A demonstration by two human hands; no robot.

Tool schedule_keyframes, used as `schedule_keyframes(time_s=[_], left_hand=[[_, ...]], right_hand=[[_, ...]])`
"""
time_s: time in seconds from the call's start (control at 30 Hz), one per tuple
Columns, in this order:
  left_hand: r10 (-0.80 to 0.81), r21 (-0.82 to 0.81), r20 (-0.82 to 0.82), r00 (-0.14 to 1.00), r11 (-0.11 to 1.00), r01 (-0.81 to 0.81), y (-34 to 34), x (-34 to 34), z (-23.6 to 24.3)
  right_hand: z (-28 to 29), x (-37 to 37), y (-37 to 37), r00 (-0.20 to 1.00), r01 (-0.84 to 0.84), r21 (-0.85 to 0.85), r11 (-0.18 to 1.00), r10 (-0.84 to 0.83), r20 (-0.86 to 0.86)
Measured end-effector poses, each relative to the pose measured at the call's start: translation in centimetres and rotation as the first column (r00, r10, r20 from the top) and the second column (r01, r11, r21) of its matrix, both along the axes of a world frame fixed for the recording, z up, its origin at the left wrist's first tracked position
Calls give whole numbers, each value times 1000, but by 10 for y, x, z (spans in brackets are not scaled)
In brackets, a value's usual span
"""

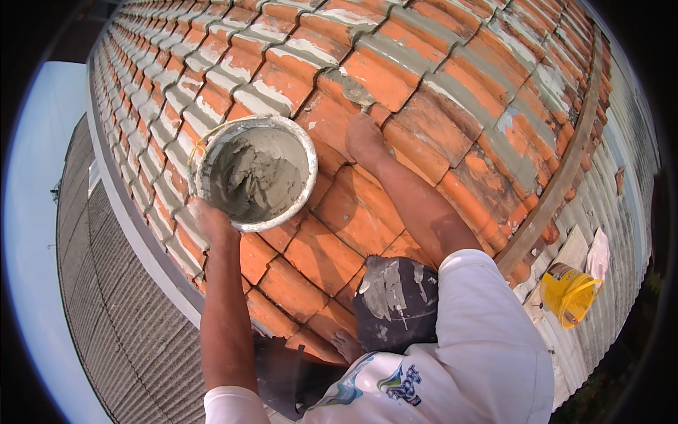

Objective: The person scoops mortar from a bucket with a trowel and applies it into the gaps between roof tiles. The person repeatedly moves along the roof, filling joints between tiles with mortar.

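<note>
Bucket (pixel 312 169) just up-right of left hand (pixel 212 220), blurred, grip unclear; right hand (pixel 366 138) curled, hold unclear, right of bucket.

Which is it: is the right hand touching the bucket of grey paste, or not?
Apart. The head view shows orange roof tiles in the gap between the right hand and the rim of the bucket.

Your left hand (pixel 214 220), blurred, is at the rim of a bucket (pixel 311 164) of grey mortar (pixel 265 169). Your right hand (pixel 367 139) curls low over orange tiles (pixel 357 205); a yellow pail (pixel 558 300) sits farther right.
</note>
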State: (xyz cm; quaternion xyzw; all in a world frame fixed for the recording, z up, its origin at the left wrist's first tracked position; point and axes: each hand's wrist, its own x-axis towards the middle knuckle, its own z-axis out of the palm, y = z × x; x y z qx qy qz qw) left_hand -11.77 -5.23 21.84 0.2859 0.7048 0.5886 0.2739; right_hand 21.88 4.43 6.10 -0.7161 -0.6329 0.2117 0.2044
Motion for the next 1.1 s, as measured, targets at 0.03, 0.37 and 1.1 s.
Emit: schedule_keyframes(time_s=[0.03, 0.37, 1.1], left_hand=[[36, -11, -7, 999, 999, -36, 0, 3, 2], [57, 18, -26, 998, 998, -56, 4, 2, 0], [33, 33, -35, 999, 999, -31, -1, 17, 9]], right_hand=[[1, -1, -9, 997, 32, -45, 998, -36, -74], [66, 42, -4, 962, -121, -143, 982, 81, -259], [19, 58, -41, 994, -85, -149, 985, 73, -84]])
